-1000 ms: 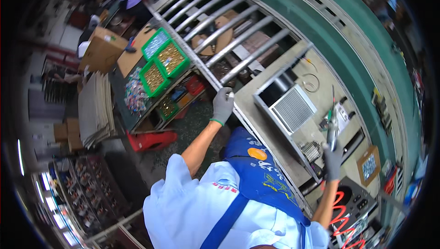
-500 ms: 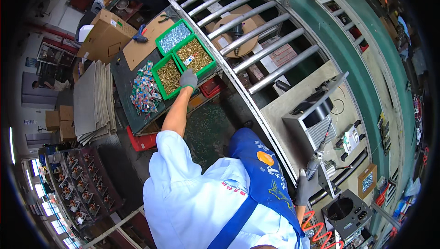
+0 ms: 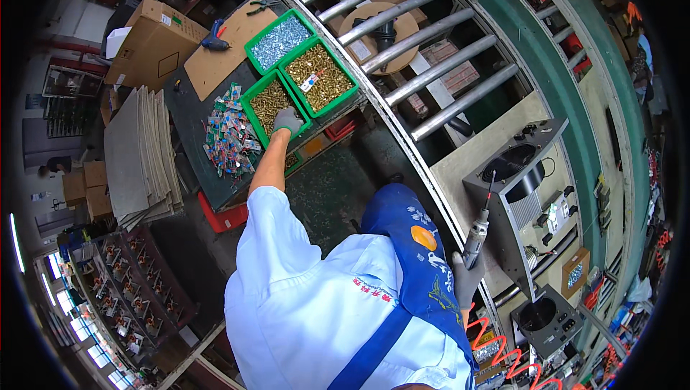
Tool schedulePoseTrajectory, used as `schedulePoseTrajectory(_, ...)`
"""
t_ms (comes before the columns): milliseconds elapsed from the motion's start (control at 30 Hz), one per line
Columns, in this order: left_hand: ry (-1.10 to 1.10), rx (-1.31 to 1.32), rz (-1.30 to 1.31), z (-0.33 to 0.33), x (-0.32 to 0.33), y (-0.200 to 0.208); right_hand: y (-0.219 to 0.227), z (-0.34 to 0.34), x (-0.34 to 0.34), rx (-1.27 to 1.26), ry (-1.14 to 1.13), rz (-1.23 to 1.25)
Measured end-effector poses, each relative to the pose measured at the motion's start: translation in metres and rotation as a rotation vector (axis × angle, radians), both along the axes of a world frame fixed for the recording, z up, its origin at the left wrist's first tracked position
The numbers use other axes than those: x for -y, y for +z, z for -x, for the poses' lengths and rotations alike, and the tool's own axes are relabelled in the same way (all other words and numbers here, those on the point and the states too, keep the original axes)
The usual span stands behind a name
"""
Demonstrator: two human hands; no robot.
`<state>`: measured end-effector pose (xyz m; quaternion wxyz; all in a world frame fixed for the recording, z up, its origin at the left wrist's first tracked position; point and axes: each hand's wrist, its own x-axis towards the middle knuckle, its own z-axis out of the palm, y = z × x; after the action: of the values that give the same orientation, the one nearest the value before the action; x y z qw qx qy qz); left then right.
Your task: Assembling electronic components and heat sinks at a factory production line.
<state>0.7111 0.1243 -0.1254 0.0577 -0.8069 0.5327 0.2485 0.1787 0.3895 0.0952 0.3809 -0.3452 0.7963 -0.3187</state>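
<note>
My left hand (image 3: pixel 288 121), in a grey glove, reaches into a green bin (image 3: pixel 249 108) of small brass-coloured screws (image 3: pixel 270 103). Its fingertips are down among the screws, so their grip is hidden. My gloved right hand (image 3: pixel 467 276) is closed round a silver air screwdriver (image 3: pixel 476 238), whose long bit points up and away. A red coiled hose (image 3: pixel 496 343) runs below that hand. Beside the screwdriver stands a grey metal housing (image 3: pixel 503 200) with a round opening and ribbed fins.
Adjoining green bins hold more brass screws (image 3: pixel 327 77) and silver screws (image 3: pixel 277 42). Small coloured packets (image 3: pixel 228 135) lie heaped at their left. A roller conveyor (image 3: pixel 431 59) runs alongside. A second dark housing (image 3: pixel 546 322) sits at lower right, near a carton of screws (image 3: pixel 576 275).
My left hand has shifted from the bins' shared corner into the left brass-screw bin. My right hand has drawn the screwdriver left, away from the housing, with its bit turned more upright.
</note>
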Motion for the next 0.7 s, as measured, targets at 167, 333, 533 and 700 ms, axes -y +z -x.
schedulePoseTrajectory(167,0.053,-0.049,0.076,-0.006,-0.013,0.001,-0.003,-0.01,0.015,-0.006,0.042,-0.008)
schedulePoseTrajectory(333,0.174,-0.161,0.205,-0.02,-0.026,-0.015,-0.01,-0.016,0.018,0.021,0.017,-0.027)
schedulePoseTrajectory(533,0.235,-0.192,0.299,-0.029,-0.035,-0.022,-0.021,-0.016,0.008,0.043,-0.011,-0.091)
schedulePoseTrajectory(700,-0.042,-0.072,0.274,-0.019,-0.022,-0.015,-0.022,-0.016,-0.007,0.105,-0.097,-0.104)
